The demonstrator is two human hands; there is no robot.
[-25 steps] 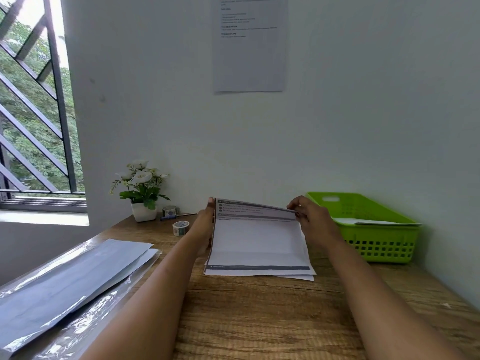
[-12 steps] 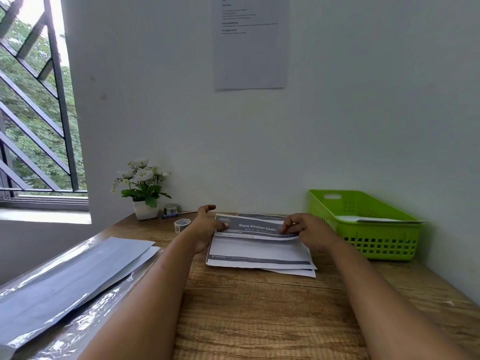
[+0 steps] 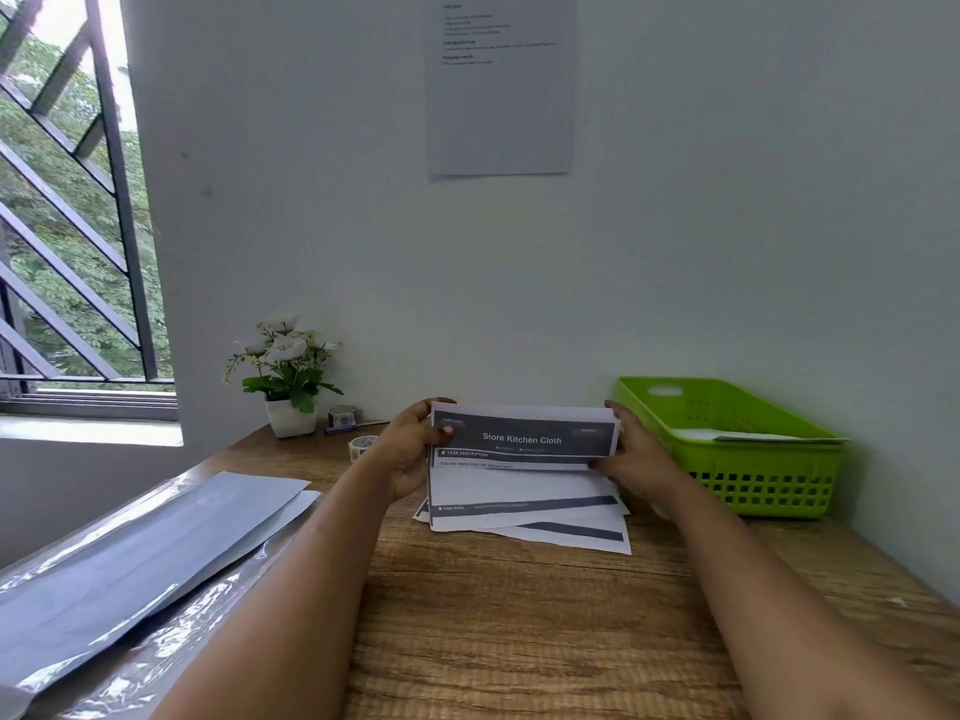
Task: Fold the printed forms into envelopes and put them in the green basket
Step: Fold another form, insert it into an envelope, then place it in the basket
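Observation:
A printed form headed "Store Kitchen Cloth" is held folded and tilted up over the middle of the wooden table. My left hand grips its left edge with the thumb on the dark header. My right hand pinches its right edge. Under it lies a small stack of forms flat on the table. The green basket stands to the right against the wall, with a white paper lying inside.
Grey envelopes in clear plastic wrap lie at the left. A potted white flower, two tape rolls and a pen stand at the back left. A sheet is taped to the wall.
The form's upper part came down toward me into a fold, and both hands have since lifted the folded sheet off the stack so its header faces me.

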